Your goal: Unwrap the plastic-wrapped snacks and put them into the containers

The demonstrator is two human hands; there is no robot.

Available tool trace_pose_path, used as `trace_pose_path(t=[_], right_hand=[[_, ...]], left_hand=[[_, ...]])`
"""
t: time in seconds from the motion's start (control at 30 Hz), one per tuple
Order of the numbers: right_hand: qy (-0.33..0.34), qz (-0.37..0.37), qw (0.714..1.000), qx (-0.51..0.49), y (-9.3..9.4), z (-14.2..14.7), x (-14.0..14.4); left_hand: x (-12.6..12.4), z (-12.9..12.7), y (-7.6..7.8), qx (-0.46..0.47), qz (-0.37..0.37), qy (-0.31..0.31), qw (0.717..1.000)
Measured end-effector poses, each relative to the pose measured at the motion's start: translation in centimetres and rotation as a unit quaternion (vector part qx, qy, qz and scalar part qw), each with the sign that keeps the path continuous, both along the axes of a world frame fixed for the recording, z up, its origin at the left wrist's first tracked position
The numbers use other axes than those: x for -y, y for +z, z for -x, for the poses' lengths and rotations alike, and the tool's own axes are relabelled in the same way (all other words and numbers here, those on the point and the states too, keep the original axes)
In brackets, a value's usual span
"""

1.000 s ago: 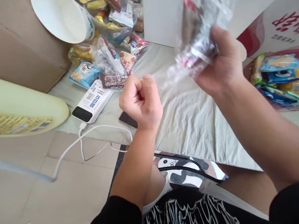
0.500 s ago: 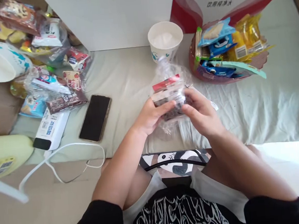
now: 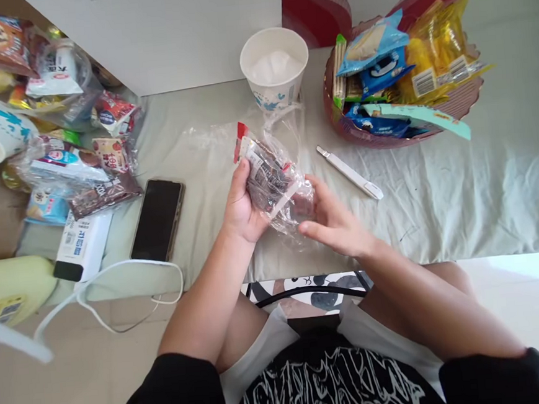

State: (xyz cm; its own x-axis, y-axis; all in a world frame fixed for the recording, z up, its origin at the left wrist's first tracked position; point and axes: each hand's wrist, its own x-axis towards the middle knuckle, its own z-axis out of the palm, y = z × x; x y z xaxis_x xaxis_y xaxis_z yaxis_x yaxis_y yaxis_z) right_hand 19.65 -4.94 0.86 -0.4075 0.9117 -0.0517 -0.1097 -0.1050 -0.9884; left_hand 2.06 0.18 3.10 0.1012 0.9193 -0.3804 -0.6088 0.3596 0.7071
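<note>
My left hand [image 3: 239, 207] grips a clear plastic bag of dark wrapped snacks [image 3: 267, 174] with a red strip at its top, held over a pale green cloth [image 3: 437, 201]. My right hand [image 3: 333, 219] is at the bag's lower right, fingers spread and touching the loose plastic. A white paper cup [image 3: 274, 68] stands just beyond the bag. A white pen-like utility knife [image 3: 348, 172] lies to the right of the hands.
A red basket [image 3: 337, 112] full of snack packets sits at the back right. A black phone [image 3: 157, 218], a white power bank [image 3: 81, 245] with a cable, and a pile of snack packets [image 3: 75, 161] lie on the left. A white box [image 3: 167, 29] stands behind.
The view swung from the left side to the middle. The bag came down from my raised right hand to both hands, and now my left hand holds it while the right has loosened.
</note>
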Motion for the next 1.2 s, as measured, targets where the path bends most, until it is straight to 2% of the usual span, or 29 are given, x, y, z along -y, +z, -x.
trace_pose_path(t=[0.07, 0.17, 0.27, 0.37, 0.47, 0.53, 0.63, 0.7, 0.83, 0.93, 1.1, 1.2], right_hand=[[0.010, 0.027, 1.000, 0.001, 0.2, 0.7, 0.5], [-0.022, 0.057, 0.996, 0.058, 0.6, 1.4, 1.0], [-0.079, 0.040, 0.987, 0.130, 1.1, 1.6, 1.2], [-0.127, 0.008, 0.977, 0.169, 1.6, 1.9, 1.3], [-0.179, -0.043, 0.962, 0.201, 2.0, 2.1, 1.4], [-0.202, -0.067, 0.955, 0.205, 2.1, 2.2, 1.4], [-0.212, -0.043, 0.958, 0.191, 2.0, 2.1, 1.3], [-0.207, -0.004, 0.964, 0.165, 1.8, 2.0, 1.1], [-0.183, 0.063, 0.980, 0.056, 1.7, 1.9, 0.5], [-0.205, 0.087, 0.974, 0.037, 1.9, 1.8, 0.0], [-0.235, 0.047, 0.968, 0.077, 2.5, 1.5, -0.1], [-0.209, 0.023, 0.976, 0.049, 2.5, 1.3, 0.0]], left_hand=[[-0.1, 0.1, -0.2, -0.003, -0.020, 0.015, 1.000], [-0.2, 0.3, -0.6, -0.049, -0.053, 0.065, 0.995], [-0.3, 0.5, -1.0, -0.097, -0.089, 0.124, 0.984], [-0.3, 0.6, -0.9, -0.120, -0.108, 0.140, 0.977], [0.0, 0.5, -0.6, -0.132, -0.120, 0.131, 0.975], [0.3, 0.4, -0.4, -0.140, -0.120, 0.096, 0.978], [0.6, 0.2, -0.4, -0.159, -0.118, 0.025, 0.980], [0.7, 0.1, -0.5, -0.181, -0.126, 0.004, 0.975], [0.5, -0.3, -1.0, -0.221, -0.174, 0.055, 0.958], [0.5, -0.8, -1.0, -0.241, -0.196, 0.092, 0.946], [0.8, -1.9, -0.8, -0.256, -0.190, 0.108, 0.942], [1.1, -2.7, -1.2, -0.250, -0.183, 0.081, 0.947]])
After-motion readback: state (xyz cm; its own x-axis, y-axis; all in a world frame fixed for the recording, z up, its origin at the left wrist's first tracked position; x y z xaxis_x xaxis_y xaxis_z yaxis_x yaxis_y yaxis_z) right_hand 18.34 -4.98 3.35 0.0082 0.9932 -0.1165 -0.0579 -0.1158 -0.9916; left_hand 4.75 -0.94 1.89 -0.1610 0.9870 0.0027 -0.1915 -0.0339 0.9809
